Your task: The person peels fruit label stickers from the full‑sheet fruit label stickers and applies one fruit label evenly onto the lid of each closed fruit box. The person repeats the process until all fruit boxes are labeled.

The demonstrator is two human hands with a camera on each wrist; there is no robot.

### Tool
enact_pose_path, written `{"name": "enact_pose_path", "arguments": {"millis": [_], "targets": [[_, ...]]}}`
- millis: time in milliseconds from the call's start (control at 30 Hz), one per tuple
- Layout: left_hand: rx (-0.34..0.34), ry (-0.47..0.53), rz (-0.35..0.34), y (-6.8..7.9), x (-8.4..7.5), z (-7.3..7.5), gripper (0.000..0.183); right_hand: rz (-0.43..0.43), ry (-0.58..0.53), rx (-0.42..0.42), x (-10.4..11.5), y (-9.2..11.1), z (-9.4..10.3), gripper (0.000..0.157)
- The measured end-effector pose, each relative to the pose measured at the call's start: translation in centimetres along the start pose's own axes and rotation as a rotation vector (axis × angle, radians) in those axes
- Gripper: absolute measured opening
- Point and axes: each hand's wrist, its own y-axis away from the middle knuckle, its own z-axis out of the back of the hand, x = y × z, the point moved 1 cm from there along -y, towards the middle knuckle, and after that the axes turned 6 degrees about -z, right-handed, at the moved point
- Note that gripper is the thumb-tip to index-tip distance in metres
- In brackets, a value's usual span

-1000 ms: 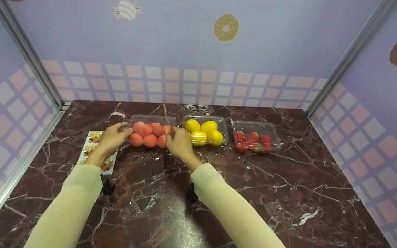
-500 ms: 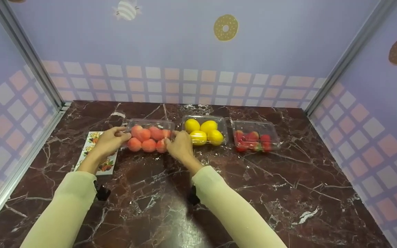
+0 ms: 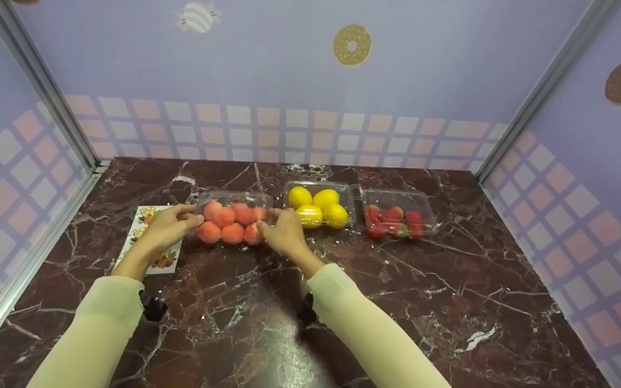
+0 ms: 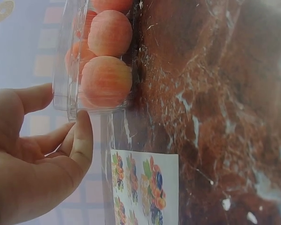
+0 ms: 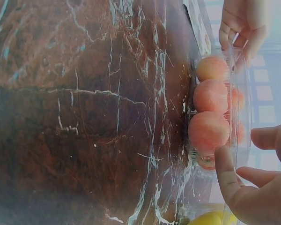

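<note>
A dark marbled table point(image 3: 224, 345) carries a row of clear plastic boxes near its back edge. The peach box point(image 3: 235, 196), leftmost, sits beside the lemon box point(image 3: 349, 194), with the strawberry box point(image 3: 415, 199) farthest right. Its thin walls look light, slick and likely to dent under a hard squeeze; the rim at each short end seems the surest hold. A printed card point(image 4: 146, 187) lies to its left, partly covered by the hand and wrist. The left hand point(image 3: 165, 229) pinches the peach box's left end at the rim, thumb and fingers close together; the right hand point(image 3: 289, 233) does likewise opposite. Inside, the peaches point(image 4: 107, 79) may roll if tipped. Whether the box's underside touches the table is hard to tell. The lemons point(image 5: 208, 219) are cut off in the right wrist view.
</note>
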Motion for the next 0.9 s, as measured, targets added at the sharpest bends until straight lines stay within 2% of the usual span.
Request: {"name": "enact_pose_path", "arguments": {"millis": [200, 500, 900], "targets": [[0.017, 0.009, -0.001, 0.7, 0.0, -0.1, 0.070, 0.029, -0.027, 0.014, -0.3, 0.5, 0.2, 0.044], [0.060, -0.003, -0.005, 1.7, -0.3, -0.3, 0.075, -0.007, -0.057, 0.042, -0.8, 1.3, 0.7, 0.043], [0.073, -0.034, -0.029, 3.3, -0.6, -0.6, 0.074, 0.010, -0.058, 0.072, -1.4, 2.6, 1.6, 0.040]]}}
